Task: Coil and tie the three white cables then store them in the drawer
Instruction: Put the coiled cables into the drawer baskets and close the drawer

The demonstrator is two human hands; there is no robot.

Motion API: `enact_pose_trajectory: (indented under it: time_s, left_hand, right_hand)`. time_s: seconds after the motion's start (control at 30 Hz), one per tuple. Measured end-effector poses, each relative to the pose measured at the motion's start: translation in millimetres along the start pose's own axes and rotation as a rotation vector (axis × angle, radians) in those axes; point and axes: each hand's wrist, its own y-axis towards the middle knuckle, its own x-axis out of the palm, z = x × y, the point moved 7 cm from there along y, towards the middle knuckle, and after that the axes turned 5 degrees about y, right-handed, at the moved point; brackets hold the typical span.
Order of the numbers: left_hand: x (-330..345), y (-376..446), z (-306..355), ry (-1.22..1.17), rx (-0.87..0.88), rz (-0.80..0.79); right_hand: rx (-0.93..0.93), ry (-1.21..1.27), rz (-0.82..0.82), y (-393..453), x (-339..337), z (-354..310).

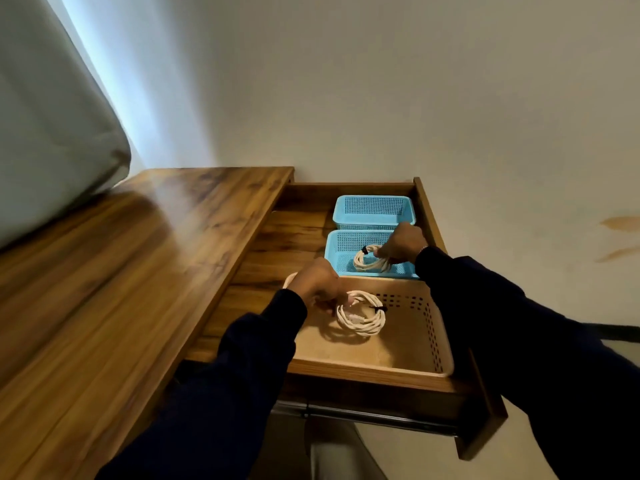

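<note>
Presently, a tied coil (371,259) is gripped by the right hand (405,243) inside a blue basket (334,252); another coil (362,315) is pinched by the left hand (317,280) over the beige tray (438,336).

3rd cable (289,279) mostly behind left hand (317,282)

We count two coiled white cables in view: one coil (371,259) in the near blue basket (337,252), one coil (362,317) in the beige basket (437,327). Baskets: three in all, two blue (second blue basket (373,210) sits at the back) plus the beige one. One open drawer (482,415), one wooden tabletop (114,271). Two hands: left hand (317,280), right hand (405,242), one per coil.
</note>
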Motion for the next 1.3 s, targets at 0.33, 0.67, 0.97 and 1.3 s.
enact_pose_trajectory:
  time_s: [0.33,0.67,0.97,1.3]
  left_hand:
    - [23.0,-1.9,-11.5,0.075,-0.067,-0.051]
    - [24.7,-10.1,-12.8,0.109,-0.154,-0.18]
    - [-68.2,-44.6,3.9,0.156,0.141,0.144]
    - [-206.9,-146.2,-70.6,0.432,0.064,0.593]
  right_hand:
    - [-0.054,-0.131,-0.062,11.7,20.0,6.6]
    - [-0.085,-0.148,-0.042,6.8,16.8,4.3]
    - [-0.469,-0.127,0.151,-33.4,-1.4,-101.1]
    - [-0.983,-0.056,-0.11,-145.5,56.0,-285.0]
